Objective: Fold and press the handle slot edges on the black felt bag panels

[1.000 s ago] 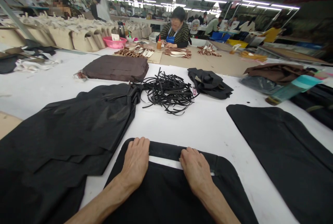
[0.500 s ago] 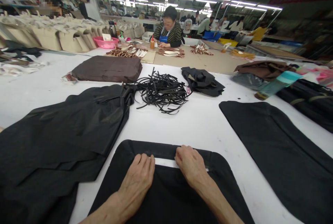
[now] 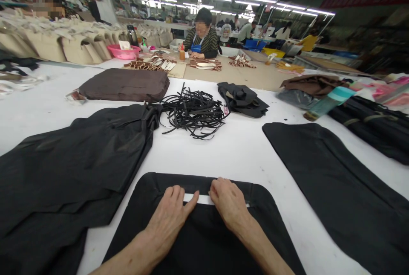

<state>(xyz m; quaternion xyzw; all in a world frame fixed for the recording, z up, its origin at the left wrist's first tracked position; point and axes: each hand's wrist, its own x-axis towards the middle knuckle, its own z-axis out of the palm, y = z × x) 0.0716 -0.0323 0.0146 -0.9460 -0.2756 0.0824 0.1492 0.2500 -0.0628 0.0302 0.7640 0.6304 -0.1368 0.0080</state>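
The black panel (image 3: 204,245) lies flat on the white table (image 3: 236,151) at the near edge, directly in front of the person, with its rounded far corners showing and its far edge folded back towards the person over a white strip (image 3: 203,199). The left hand (image 3: 169,219) rests palm down on the panel, just on the near side of the strip, its fingers loose and spread flat, grasping nothing, with the thumb reaching along the strip. The right hand (image 3: 228,204) sits on the panel close beside the left, fingers curled down onto the folded edge where the strip ends; whether it pinches the fold or only presses on it cannot be told. Left of the panel, overlapping nothing of it, spreads a big heap of black fabric (image 3: 79,160). Beyond the panel, farther up the table, lies a tangle of black straps (image 3: 191,111), with a brown stack (image 3: 124,85) beyond and to the left and a folded black bundle (image 3: 241,98) beyond and to the right. Right of the panel, well apart, lies another black sheet (image 3: 335,181). Far beyond the panel, a co-worker in a striped top (image 3: 204,40) sits at another table.
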